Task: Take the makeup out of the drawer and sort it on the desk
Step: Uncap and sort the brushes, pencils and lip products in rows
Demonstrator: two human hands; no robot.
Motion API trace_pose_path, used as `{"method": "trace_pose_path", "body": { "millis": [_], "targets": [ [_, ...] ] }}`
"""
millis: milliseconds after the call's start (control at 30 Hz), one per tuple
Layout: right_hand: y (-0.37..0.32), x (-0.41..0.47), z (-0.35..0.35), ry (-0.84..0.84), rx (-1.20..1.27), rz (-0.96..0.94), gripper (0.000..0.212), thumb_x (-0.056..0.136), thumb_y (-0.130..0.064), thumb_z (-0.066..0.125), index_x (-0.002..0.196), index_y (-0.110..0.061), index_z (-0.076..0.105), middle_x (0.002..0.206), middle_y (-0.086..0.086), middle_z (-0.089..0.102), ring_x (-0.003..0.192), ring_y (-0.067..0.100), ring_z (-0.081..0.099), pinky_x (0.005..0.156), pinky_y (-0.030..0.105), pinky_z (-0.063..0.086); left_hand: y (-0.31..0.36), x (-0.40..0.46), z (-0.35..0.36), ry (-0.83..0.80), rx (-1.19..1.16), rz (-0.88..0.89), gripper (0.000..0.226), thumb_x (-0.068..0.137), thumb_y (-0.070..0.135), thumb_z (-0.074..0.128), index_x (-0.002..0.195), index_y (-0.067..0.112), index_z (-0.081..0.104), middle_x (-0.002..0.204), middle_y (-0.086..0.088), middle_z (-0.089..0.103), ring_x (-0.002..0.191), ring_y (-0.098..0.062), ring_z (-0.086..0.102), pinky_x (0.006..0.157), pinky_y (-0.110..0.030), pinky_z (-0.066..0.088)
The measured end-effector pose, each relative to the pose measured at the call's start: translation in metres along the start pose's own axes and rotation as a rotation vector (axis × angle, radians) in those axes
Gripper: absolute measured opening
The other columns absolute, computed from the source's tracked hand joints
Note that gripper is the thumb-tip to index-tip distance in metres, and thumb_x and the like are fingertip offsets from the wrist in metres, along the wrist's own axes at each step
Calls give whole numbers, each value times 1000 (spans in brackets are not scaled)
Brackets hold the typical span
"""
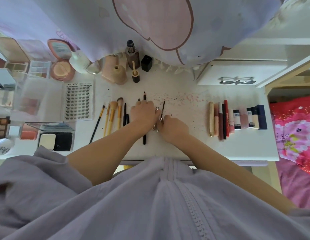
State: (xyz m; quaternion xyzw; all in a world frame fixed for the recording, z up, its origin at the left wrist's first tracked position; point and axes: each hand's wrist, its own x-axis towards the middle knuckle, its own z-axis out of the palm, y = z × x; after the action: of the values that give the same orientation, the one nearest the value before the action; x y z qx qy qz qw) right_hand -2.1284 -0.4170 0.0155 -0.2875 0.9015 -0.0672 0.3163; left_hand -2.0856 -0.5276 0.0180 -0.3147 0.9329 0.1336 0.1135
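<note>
**A:** Where are the hands right now?

**B:** Both are at the middle of the white desk [185, 146]. The left hand [142, 112] lies palm down over a row of pencils [144, 118], its fingers loosely curved over them; whether it pinches one or only steadies them, I cannot tell. The right hand [174, 126] is just beside it, fingers curled around a small silver tube [156, 118], with a thin dark wand [163, 108] poking out beyond the fingertips.

**A:** And the rest of the makeup?

**B:** Already laid out in groups. The brushes [111, 116] lie side by side left of the hands. The lipsticks [237, 120] stand in a neat row well to the right. The palettes [38, 66] and a sheet of false lashes [78, 102] are at the far left, and the bottles [133, 58] are at the back. The drawer itself is not clearly in view.

**A:** So how should this step go?

**B:** It looks like the silver tube is being added to the pencil row. I would set it down parallel to the pencils, just beside the last one, tips pointing the same way. Keep the left hand light so the pencils do not roll. If the wand is loose from its tube, close it first, since the desk already shows dark and pink specks.
</note>
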Motion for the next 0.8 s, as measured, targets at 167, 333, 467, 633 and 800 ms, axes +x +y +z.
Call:
{"method": "trace_pose_path", "body": {
  "millis": [167,333,467,633,800],
  "targets": [
    [44,3,-47,92,52,23,35,97,-40,31,95,-11,50,94,12,67,80,26,56,62,31,40,23,3,-12,106,-144,133,30,96,32,37,109,8,51,108,-9,58,102,-25,49,77,-34,41],
    [109,16,-100,163,74,121,30,96,-27,37,95,-5,57,86,9,62,73,21,54,54,27,37,98,-1,-4,-17,-258,328,26,97,29,36,105,9,50,102,-7,57,94,-24,50,74,-33,39],
    [131,32,-116,85,97,145,20,92,-23,41,92,-9,56,83,4,55,70,14,50,57,27,38,147,-6,23,-130,-186,313,33,98,35,36,114,9,49,113,-10,55,105,-27,51,83,-35,37],
    [124,49,-115,39,30,115,19,91,-24,42,83,-10,52,75,1,50,70,18,49,53,26,33,162,4,40,-105,-144,138,45,91,50,42,114,12,51,112,-7,58,105,-26,53,79,-35,37],
    [107,53,-112,2,22,84,38,96,-35,39,64,-15,38,67,2,44,67,20,47,53,28,31,141,3,37,-114,-330,38,24,89,39,45,91,15,43,88,0,45,81,-21,50,61,-31,33]
  ]
}}
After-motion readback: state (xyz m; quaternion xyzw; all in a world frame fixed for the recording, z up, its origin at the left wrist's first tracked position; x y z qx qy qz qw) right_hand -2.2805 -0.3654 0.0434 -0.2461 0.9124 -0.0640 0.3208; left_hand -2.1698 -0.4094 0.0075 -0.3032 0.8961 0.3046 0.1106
